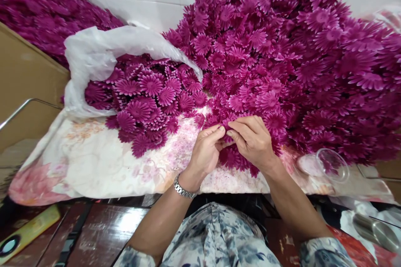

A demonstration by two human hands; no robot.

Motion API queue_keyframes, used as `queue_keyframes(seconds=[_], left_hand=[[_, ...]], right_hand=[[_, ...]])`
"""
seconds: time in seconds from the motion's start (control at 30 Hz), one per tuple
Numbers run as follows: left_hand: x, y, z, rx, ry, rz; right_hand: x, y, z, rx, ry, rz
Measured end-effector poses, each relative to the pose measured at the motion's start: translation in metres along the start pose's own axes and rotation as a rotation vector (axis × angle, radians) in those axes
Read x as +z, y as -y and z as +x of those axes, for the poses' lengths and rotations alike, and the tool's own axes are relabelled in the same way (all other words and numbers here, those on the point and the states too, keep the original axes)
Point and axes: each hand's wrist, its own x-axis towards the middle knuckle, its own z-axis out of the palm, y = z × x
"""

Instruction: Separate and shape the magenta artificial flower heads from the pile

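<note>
My left hand [205, 150], with a metal-band watch [184, 187] on its wrist, is closed in a pinch of thumb and forefinger. Close beside it, my right hand [252, 139] pinches too, thumb against bent fingers. Between the two sets of fingertips shows a bit of a magenta artificial flower [226, 127], mostly covered by the fingers. Behind and below the hands rises a large heap of magenta artificial flowers [269, 62]. To the left, stacked flowers [147, 100] spill from the mouth of a white plastic bag [90, 54].
A floral cloth [94, 158] covers the work surface. On its right side stands a clear plastic cup [332, 164]. More flowers [53, 12] lie behind a cardboard box [28, 71] at left. A metal cup [376, 231] is at lower right, a yellow object [29, 231] at lower left.
</note>
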Motion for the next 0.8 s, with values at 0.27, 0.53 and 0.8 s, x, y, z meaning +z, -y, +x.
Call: queue_keyframes(seconds=[0.27, 0.53, 0.8], left_hand=[[0.001, 0.001, -0.005, 0.035, 0.061, 0.053], [-0.002, 0.001, -0.004, 0.091, 0.076, 0.092], [-0.002, -0.001, -0.003, 0.135, 0.028, 0.089]], right_hand=[[-0.001, -0.001, 0.002, 0.044, -0.009, 0.123], [-0.006, -0.009, 0.0, 0.158, -0.143, -0.02], [-0.01, -0.016, 0.0, 0.172, 0.046, -0.199]])
